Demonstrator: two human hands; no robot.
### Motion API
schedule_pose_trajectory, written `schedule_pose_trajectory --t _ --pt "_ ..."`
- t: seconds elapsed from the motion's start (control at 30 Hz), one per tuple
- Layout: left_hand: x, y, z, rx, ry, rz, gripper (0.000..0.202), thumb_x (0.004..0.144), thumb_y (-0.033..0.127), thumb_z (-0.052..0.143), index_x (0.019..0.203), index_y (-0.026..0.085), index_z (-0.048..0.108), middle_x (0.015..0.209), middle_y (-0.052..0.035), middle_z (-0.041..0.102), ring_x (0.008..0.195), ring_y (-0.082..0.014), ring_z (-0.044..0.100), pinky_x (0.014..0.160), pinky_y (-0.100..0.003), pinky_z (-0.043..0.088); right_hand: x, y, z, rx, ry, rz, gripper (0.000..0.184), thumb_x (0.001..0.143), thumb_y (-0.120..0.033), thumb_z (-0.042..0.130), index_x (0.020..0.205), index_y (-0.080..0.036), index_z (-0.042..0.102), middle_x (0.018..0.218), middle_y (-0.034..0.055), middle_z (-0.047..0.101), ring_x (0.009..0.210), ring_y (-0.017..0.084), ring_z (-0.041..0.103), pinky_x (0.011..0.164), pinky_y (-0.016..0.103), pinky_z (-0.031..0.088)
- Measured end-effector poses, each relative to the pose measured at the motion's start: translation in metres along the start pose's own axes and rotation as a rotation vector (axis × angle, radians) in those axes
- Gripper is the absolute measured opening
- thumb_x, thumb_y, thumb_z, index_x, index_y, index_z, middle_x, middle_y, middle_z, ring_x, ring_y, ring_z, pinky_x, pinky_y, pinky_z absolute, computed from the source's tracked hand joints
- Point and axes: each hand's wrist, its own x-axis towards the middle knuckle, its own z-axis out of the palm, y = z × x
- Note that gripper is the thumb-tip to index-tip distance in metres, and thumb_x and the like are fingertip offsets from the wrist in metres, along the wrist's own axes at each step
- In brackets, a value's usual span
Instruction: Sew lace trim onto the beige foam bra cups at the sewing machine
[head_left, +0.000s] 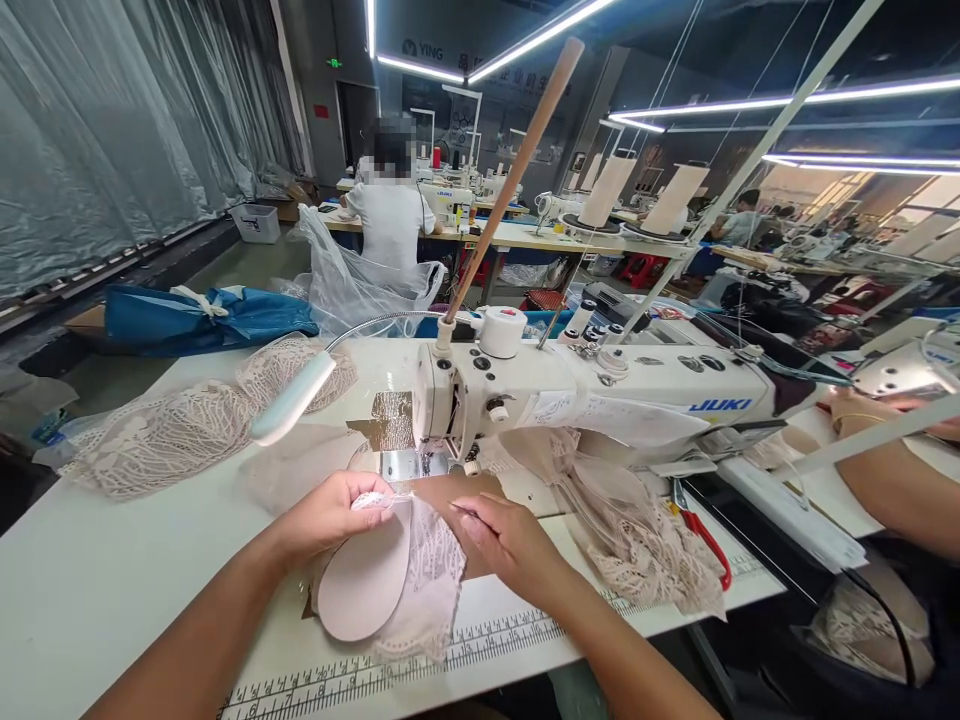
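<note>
My left hand (330, 515) pinches the top edge of a lace bra piece between thumb and fingers, just in front of the sewing machine's needle area. From that grip hangs a smooth pale pink bra cup (366, 590), with light lace (433, 565) spread to its right. To the right of the lace, my right hand (514, 540) is closed with thumb and forefinger together. A thin dark tip shows at those fingers, too small to name. The white JUKI sewing machine (525, 385) stands beyond both hands, its lamp (296, 398) at the left.
Lace pieces (172, 435) lie on the table's left. More beige lace (637, 540) is heaped at the right, beside red-handled scissors (703, 540). A printed ruler (337, 688) runs along the front edge. A co-worker's arm (892, 480) is at far right; another person (390, 215) sits ahead.
</note>
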Motion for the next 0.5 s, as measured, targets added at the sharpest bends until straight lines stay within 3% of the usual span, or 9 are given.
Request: schedule_pose_trajectory --t 0.23,0.37,0.5 --pt "-0.002 0.003 0.011 -0.054 -0.132 0.031 0.032 0.079 0.046 0.070 0.084 0.014 0.069 0.071 -0.0021 0.058 0.063 -0.0142 0.049 0.056 -0.025 0.038 0.028 -0.007 0.010 0.239 -0.053 0.014 0.042 0.099 -0.042 0.038 0.123 -0.019 0.064 0.121 0.0078 0.067 0.114 0.022 0.059 0.097 0.037 0.045" --pt "-0.004 0.004 0.016 -0.093 -0.167 0.027 0.036 0.080 0.049 0.067 0.079 0.013 0.067 0.064 0.0000 0.050 0.057 -0.0120 0.040 0.053 -0.025 0.033 0.028 0.003 0.016 0.429 -0.081 0.116 0.042 0.092 -0.046 0.052 0.120 -0.019 0.066 0.117 0.0079 0.068 0.110 0.023 0.062 0.094 0.038 0.048" --pt "-0.003 0.004 0.018 -0.064 -0.128 0.058 0.039 0.080 0.051 0.066 0.073 0.013 0.065 0.062 0.0006 0.046 0.057 -0.0119 0.038 0.052 -0.026 0.029 0.026 0.006 0.017 0.538 -0.119 0.177 0.034 0.086 -0.037 0.061 0.114 -0.020 0.068 0.105 0.0056 0.070 0.095 0.020 0.065 0.083 0.032 0.052"
